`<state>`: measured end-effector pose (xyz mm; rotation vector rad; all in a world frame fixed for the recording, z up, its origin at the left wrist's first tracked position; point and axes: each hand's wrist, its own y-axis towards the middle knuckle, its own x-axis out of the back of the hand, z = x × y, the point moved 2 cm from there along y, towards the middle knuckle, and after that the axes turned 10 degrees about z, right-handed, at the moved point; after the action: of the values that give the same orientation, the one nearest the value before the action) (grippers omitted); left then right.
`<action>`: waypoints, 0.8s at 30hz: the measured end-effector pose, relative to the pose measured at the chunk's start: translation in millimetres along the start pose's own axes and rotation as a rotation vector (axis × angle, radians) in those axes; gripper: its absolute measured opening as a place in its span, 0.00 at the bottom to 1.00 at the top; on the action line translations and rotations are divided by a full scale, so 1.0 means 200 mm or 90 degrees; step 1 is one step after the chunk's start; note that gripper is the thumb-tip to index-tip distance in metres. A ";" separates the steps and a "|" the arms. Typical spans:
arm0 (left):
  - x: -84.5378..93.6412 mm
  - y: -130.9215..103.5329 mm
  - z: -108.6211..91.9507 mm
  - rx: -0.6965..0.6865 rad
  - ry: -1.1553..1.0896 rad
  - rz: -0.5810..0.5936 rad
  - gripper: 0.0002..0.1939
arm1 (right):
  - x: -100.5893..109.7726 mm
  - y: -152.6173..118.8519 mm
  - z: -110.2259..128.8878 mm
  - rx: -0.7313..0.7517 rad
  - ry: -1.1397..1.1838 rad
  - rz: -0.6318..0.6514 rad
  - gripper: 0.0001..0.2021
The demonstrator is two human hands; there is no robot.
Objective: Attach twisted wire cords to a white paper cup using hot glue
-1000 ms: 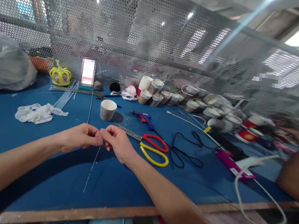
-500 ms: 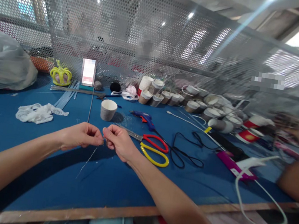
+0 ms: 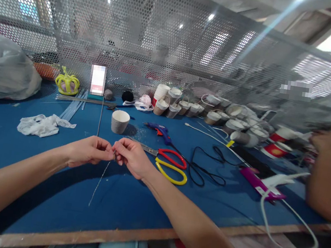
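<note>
My left hand [image 3: 91,152] and my right hand [image 3: 131,157] meet over the blue table, thumbs and fingers pinched together. Between them they hold a thin, pale twisted strand [image 3: 100,182], which hangs down toward the table's front edge; whether it is wire or thread I cannot tell. Just beyond the fingertips stands a small grey-wrapped paper cup [image 3: 119,122], upright with a white inside. Beside my right hand lie scissors [image 3: 171,166] with one red and one yellow handle. A blue glue gun [image 3: 159,133] rests behind them.
White lace [image 3: 42,125] and clear glue sticks [image 3: 75,106] lie at left, near a plastic bag [image 3: 4,67]. Several wrapped cups [image 3: 192,110] line the back. A black cord [image 3: 207,176] and purple-and-white glue gun [image 3: 260,184] lie right, near another person's arm [image 3: 326,181].
The hanging strand has swung slightly to the right and hangs steeper. My hands have barely moved. The other person's arm at the right has shifted.
</note>
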<state>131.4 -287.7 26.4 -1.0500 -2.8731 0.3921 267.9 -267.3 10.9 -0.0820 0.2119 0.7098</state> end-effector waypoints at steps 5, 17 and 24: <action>0.01 0.01 0.01 -0.019 0.082 -0.036 0.13 | 0.01 0.01 -0.01 0.013 -0.031 -0.040 0.16; 0.00 0.00 0.00 -0.071 0.160 -0.044 0.10 | 0.01 0.00 0.00 -0.026 0.012 -0.021 0.16; 0.01 -0.01 -0.01 -0.083 0.137 -0.039 0.10 | 0.00 0.00 0.01 -0.027 0.051 -0.009 0.15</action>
<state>129.8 -287.2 28.1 -0.9531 -2.7598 0.0822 268.3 -268.0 13.5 -0.1524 0.2721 0.6982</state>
